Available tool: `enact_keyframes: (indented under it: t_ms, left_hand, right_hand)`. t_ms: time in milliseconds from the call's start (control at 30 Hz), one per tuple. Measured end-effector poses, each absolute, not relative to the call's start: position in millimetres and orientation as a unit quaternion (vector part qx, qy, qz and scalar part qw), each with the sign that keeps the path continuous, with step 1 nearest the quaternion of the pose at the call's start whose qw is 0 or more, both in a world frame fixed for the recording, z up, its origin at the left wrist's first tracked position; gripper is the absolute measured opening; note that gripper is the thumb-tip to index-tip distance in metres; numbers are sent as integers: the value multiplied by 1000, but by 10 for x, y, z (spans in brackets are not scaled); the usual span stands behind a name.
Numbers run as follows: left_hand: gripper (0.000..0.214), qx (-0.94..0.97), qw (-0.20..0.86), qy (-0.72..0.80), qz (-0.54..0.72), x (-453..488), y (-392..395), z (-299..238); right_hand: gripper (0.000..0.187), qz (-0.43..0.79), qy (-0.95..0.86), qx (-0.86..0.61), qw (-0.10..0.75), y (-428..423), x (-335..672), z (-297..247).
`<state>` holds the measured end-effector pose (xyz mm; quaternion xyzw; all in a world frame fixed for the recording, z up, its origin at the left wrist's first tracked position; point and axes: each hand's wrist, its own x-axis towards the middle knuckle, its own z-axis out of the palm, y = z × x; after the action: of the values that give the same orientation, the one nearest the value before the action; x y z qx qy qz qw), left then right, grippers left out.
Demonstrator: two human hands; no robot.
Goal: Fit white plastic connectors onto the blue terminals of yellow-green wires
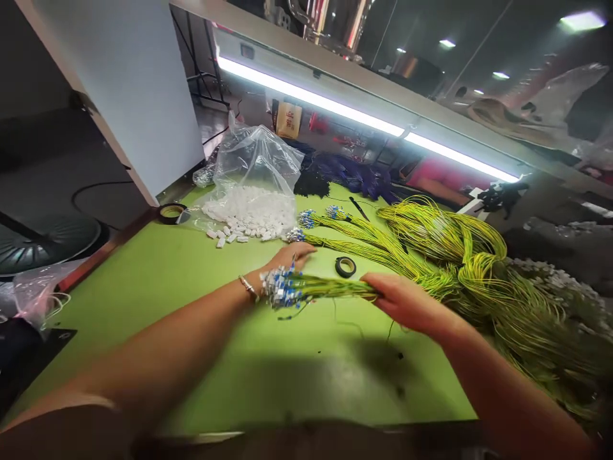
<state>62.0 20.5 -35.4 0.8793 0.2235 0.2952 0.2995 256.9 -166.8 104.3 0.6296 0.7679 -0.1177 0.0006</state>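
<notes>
My right hand [400,297] is wrapped round a bundle of yellow-green wires [335,286], held above the table. The bundle's left end fans out into many small blue and white terminals [282,287]. My left hand [290,253], with a bracelet at the wrist, reaches behind that end, its fingers stretched to the right. Just beyond it lie the tips of another wire bundle [295,236]; whether the fingers touch them I cannot tell. A roll of black tape [345,266] lies flat between the two hands.
White plastic connector housings [253,211] spill from a clear bag [258,153]. A second tape roll [172,213] sits at the left edge. Looped yellow-green wires [435,230] crowd the right side. Dark purple wires [354,172] lie at the back, under a lit tube lamp [311,96].
</notes>
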Motion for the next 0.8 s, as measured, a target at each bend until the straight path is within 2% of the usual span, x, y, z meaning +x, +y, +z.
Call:
enact_keyframes:
  t_ms: [33, 133, 233, 433, 567, 667, 800]
  left_hand:
    - [35, 879, 307, 229, 285, 648, 297, -316]
    - [36, 847, 439, 229, 193, 732, 542, -141]
    - [42, 812, 501, 249, 163, 846, 677, 14]
    - [46, 815, 474, 278, 186, 1124, 691, 128]
    - [41, 814, 474, 295, 161, 991, 477, 201]
    - [46, 867, 405, 255, 141, 681, 183, 247]
    - [64, 934, 278, 208, 89, 287, -171, 214]
  right_hand:
    - [14, -79, 765, 639, 26, -1748, 2526, 856]
    - [24, -4, 738, 669, 87, -1863, 2518, 360]
    - [28, 34, 737, 671, 78, -1834, 2647, 104]
    - [24, 66, 706, 691, 142, -1551, 2939, 167]
    - [23, 50, 698, 699, 151, -1434, 2945, 161]
    - [33, 48, 701, 701, 119, -1505, 2837, 83]
    - [47, 38, 725, 687, 45, -1646, 2758, 51]
